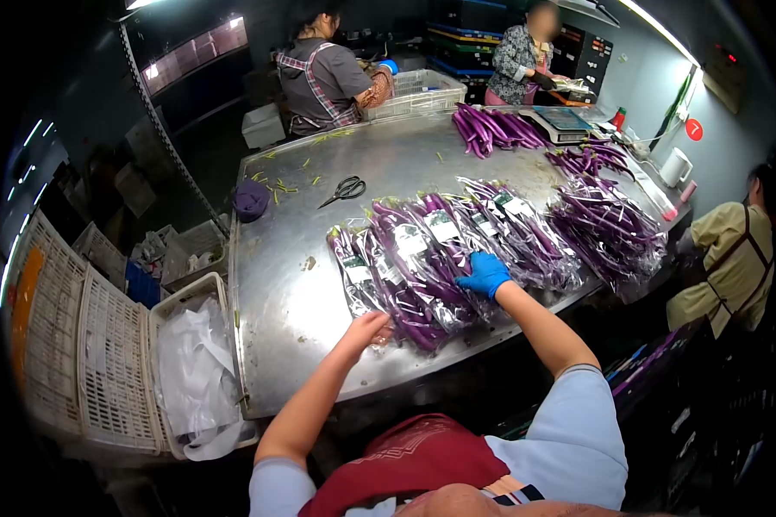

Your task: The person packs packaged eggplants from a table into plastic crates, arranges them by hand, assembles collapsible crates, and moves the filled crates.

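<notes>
On the metal table lies a row of purple eggplants in clear bags with white and green labels (414, 241). My bare left hand (372, 331) touches the lower end of the leftmost bags, its fingers bent and partly hidden by the plastic. In a blue glove, my right hand (485, 274) rests on the bags in the middle of the row, fingers spread over the plastic. More bagged eggplants (608, 233) are heaped to the right. Loose eggplants (496, 129) lie at the table's far side.
Black scissors (345, 190) and a purple bundle (252, 200) lie on the metal table (276, 327). A scale (560, 122) stands at the far right. White crates (194, 370) line the left side. Three other people (323, 82) stand around the table.
</notes>
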`<state>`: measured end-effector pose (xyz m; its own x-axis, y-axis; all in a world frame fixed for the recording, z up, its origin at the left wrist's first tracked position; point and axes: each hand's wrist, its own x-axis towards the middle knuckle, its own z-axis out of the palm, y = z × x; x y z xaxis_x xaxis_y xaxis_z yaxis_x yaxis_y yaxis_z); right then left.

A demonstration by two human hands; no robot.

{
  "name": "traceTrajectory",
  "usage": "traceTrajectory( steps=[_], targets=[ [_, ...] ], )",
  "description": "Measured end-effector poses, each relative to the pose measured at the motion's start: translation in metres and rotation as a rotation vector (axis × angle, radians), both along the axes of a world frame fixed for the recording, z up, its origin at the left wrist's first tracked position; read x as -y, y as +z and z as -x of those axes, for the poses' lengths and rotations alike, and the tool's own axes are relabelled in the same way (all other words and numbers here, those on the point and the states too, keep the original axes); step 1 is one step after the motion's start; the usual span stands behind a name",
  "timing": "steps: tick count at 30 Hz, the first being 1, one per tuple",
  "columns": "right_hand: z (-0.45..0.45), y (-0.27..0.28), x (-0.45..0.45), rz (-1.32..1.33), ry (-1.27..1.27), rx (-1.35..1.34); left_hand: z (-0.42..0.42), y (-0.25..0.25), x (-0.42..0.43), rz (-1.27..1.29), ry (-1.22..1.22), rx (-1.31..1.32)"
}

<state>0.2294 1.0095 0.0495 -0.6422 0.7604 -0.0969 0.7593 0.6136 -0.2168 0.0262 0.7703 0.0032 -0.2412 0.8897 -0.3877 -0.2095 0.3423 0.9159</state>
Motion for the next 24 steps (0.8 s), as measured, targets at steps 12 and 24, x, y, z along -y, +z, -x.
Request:
traceTrajectory(
  steps=[12, 24],
  targets=[
    [-0.013, -0.013, -0.011, -0.065, 0.043, -0.378, 0.011, -0.007, -0.101, 0.033, 0.356, 0.586],
    [0.021, -0.026, 0.007, 0.93, -0.172, -0.844, -0.004, -0.019, -0.008, -0.207, 0.372, 0.728]
  ],
)
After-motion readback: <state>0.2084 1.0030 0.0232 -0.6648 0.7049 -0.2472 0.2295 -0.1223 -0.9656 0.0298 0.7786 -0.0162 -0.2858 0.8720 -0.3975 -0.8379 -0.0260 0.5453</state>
